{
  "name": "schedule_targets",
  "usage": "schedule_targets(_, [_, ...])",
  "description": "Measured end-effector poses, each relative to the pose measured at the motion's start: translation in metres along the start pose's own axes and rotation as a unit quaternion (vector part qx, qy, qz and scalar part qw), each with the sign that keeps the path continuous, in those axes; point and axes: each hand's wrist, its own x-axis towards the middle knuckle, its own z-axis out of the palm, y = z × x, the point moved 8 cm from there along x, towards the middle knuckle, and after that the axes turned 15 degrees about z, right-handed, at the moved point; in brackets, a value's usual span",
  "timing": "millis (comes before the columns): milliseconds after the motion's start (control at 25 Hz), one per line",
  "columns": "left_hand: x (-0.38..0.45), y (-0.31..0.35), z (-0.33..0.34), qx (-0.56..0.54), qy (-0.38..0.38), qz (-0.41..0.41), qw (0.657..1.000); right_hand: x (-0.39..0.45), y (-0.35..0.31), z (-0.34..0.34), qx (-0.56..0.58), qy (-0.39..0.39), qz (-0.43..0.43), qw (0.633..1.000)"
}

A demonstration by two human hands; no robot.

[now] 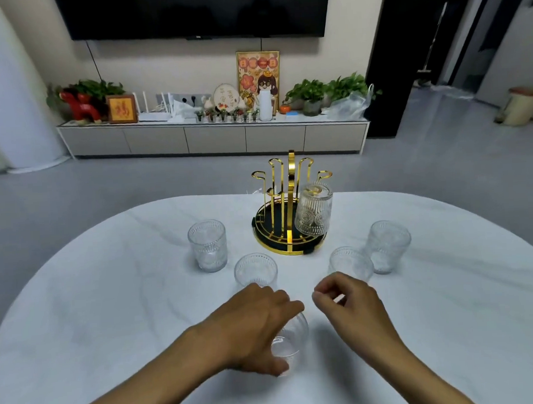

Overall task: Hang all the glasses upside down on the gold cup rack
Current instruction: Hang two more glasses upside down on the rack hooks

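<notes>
The gold cup rack (278, 182) stands on a round dark tray (261, 216) at the far middle of the white table (110, 302). One ribbed glass (314, 213) hangs upside down on its right side. Upright glasses stand at the left (208, 245), centre-left (256, 269), centre-right (350, 263) and right (386, 245). My left hand (250, 326) is wrapped around a near glass (289, 339), fingers over its rim. Beside it, my right hand (349, 305) hovers with fingers loosely curled, holding nothing.
The table's curved far edge lies just behind the rack. Beyond it are grey floor, a low TV cabinet (212, 136) with plants and ornaments, and a wall-mounted TV (193, 14). A bin (521, 105) stands at the far right.
</notes>
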Motion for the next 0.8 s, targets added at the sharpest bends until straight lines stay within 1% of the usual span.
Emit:
schedule_targets(80, [-0.005, 0.009, -0.015, -0.013, 0.052, 0.005, 0.999, -0.01, 0.009, 0.0, 0.004, -0.032, 0.057, 0.998])
schedule_targets(160, [-0.012, 0.017, -0.04, -0.061, 0.133, 0.014, 0.989, -0.022, 0.012, 0.004, 0.018, -0.108, 0.121, 0.987])
schedule_targets(200, [-0.015, 0.022, -0.057, -0.068, 0.185, 0.031, 0.98, -0.027, 0.009, 0.005, 0.048, -0.153, 0.148, 0.976])
schedule_targets(240, [-0.017, 0.027, -0.076, -0.054, 0.234, 0.054, 0.969, -0.03, 0.003, 0.005, 0.109, -0.198, 0.168, 0.96])
schedule_targets(320, [-0.017, 0.038, -0.106, 0.011, 0.309, 0.096, 0.946, -0.024, -0.019, -0.005, 0.251, -0.263, 0.16, 0.918])
schedule_targets(360, [-0.014, 0.042, -0.119, 0.043, 0.333, 0.108, 0.936, -0.016, -0.028, -0.012, 0.302, -0.283, 0.152, 0.898])
schedule_targets(440, [-0.002, 0.04, -0.139, 0.084, 0.36, 0.124, 0.921, 0.004, -0.045, -0.026, 0.362, -0.302, 0.145, 0.87])
schedule_targets(480, [0.004, 0.035, -0.147, 0.08, 0.366, 0.135, 0.917, 0.016, -0.055, -0.034, 0.379, -0.296, 0.135, 0.866])
schedule_targets(520, [0.012, 0.024, -0.153, 0.05, 0.372, 0.143, 0.916, 0.031, -0.066, -0.046, 0.392, -0.274, 0.118, 0.87])
schedule_targets(560, [0.02, 0.007, -0.159, 0.004, 0.38, 0.138, 0.915, 0.05, -0.078, -0.061, 0.402, -0.238, 0.094, 0.879])
schedule_targets(600, [0.028, -0.016, -0.165, -0.044, 0.395, 0.114, 0.91, 0.07, -0.091, -0.08, 0.405, -0.187, 0.058, 0.893])
schedule_targets(680, [0.047, -0.072, -0.173, -0.107, 0.433, 0.019, 0.895, 0.11, -0.117, -0.121, 0.38, -0.066, -0.041, 0.922])
schedule_targets(720, [0.059, -0.101, -0.172, -0.114, 0.432, -0.034, 0.894, 0.127, -0.129, -0.136, 0.342, -0.006, -0.093, 0.935])
schedule_targets(760, [0.075, -0.126, -0.168, -0.105, 0.406, -0.078, 0.904, 0.142, -0.137, -0.146, 0.286, 0.048, -0.137, 0.947])
schedule_targets(800, [0.091, -0.146, -0.161, -0.089, 0.363, -0.106, 0.921, 0.155, -0.141, -0.15, 0.223, 0.093, -0.173, 0.955])
